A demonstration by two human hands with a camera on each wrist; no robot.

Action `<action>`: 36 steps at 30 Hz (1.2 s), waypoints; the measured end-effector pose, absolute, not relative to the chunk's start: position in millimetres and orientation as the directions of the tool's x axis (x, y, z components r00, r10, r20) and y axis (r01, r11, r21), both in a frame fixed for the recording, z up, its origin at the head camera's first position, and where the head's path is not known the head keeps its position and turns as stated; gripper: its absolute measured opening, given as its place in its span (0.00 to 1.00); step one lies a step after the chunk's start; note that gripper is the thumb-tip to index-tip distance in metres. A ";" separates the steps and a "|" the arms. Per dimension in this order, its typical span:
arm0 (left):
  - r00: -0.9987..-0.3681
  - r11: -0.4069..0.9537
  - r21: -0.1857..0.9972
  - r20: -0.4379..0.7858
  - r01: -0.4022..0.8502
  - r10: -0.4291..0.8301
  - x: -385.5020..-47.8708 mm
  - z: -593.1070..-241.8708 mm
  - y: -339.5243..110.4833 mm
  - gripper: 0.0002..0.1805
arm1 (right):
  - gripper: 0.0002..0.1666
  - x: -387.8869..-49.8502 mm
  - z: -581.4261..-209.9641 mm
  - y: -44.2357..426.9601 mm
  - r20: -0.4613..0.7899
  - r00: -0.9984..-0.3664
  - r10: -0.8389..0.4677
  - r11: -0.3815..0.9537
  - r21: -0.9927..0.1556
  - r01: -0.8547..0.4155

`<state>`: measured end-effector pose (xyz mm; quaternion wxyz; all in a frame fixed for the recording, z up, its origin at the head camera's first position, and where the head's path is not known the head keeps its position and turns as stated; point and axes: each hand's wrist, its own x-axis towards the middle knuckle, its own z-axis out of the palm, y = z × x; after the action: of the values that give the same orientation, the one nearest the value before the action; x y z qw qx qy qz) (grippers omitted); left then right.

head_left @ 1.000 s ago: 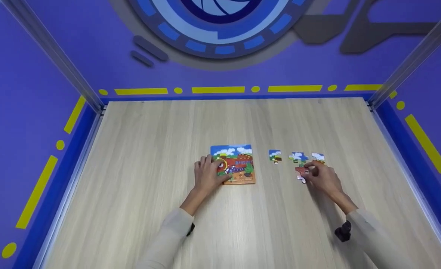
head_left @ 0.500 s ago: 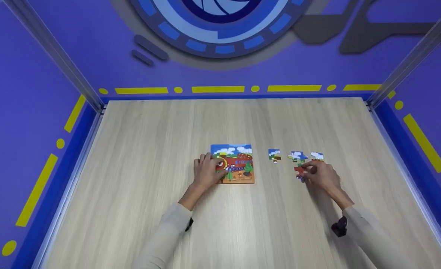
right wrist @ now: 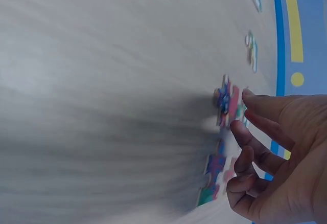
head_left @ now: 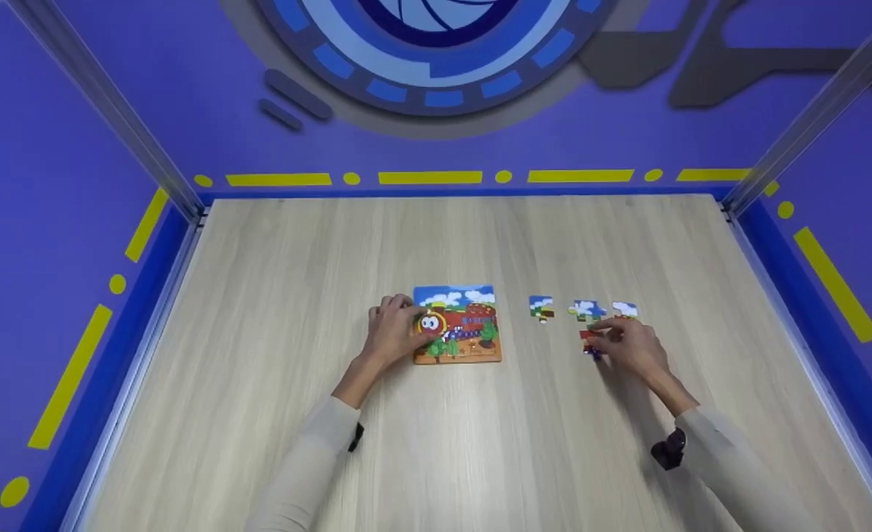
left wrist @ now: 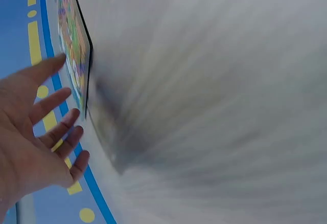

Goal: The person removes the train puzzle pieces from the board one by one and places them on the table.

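Note:
A square train jigsaw (head_left: 465, 336) lies on the table, mostly visible in the head view. My left hand (head_left: 390, 334) is at its left edge, fingers loosely spread and gripping nothing; in the left wrist view the thumb tip overlaps the jigsaw's side. To the right, my right hand (head_left: 637, 351) pinches a red and purple jigsaw piece (head_left: 590, 353) between thumb and index finger, its other fingers curled. That piece (right wrist: 225, 101) shows near the thumb tip in the right wrist view. The hand partly covers it, so its full outline is hidden.
A sky-and-grass piece (head_left: 541, 306) lies between the jigsaw and the right hand. Just beyond that hand are a cloud piece (head_left: 586, 309) and another cloud piece (head_left: 624, 308), partly covered. Blue panels (head_left: 451, 159) wall the wooden table (head_left: 318, 251) at the back and sides.
My left hand has drawn back leftward, uncovering the train's face on the jigsaw. My right hand stays nearly in place, with the piece shifted slightly under its fingers.

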<state>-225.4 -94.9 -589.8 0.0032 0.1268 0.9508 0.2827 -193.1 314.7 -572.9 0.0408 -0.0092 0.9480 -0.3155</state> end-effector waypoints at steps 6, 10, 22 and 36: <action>-0.944 0.810 0.508 0.020 0.294 0.330 -227.4 -595.2 -102.2 0.37 | 0.17 -199.3 -569.5 294.7 -0.046 -0.992 -0.115 0.749 -0.660 -0.056; -0.944 0.814 0.500 0.026 0.297 0.329 -228.9 -597.7 -102.8 0.39 | 0.18 -205.4 -569.1 275.5 -0.056 -0.984 -0.171 0.725 -0.683 -0.087; -0.956 0.837 0.477 0.031 0.270 0.290 -223.7 -599.5 -102.9 0.42 | 0.15 -218.6 -568.3 197.0 -0.083 -0.951 -0.297 0.669 -0.729 -0.145; -0.959 0.856 0.440 0.047 0.272 0.280 -226.8 -596.4 -101.5 0.40 | 0.14 -241.6 -580.5 129.4 -0.038 -0.900 -0.433 0.576 -0.781 -0.244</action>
<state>-226.8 -101.5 -596.4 0.0093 0.1432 0.9633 0.2268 -241.6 129.4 -580.5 0.1132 -0.1924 0.8803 -0.4186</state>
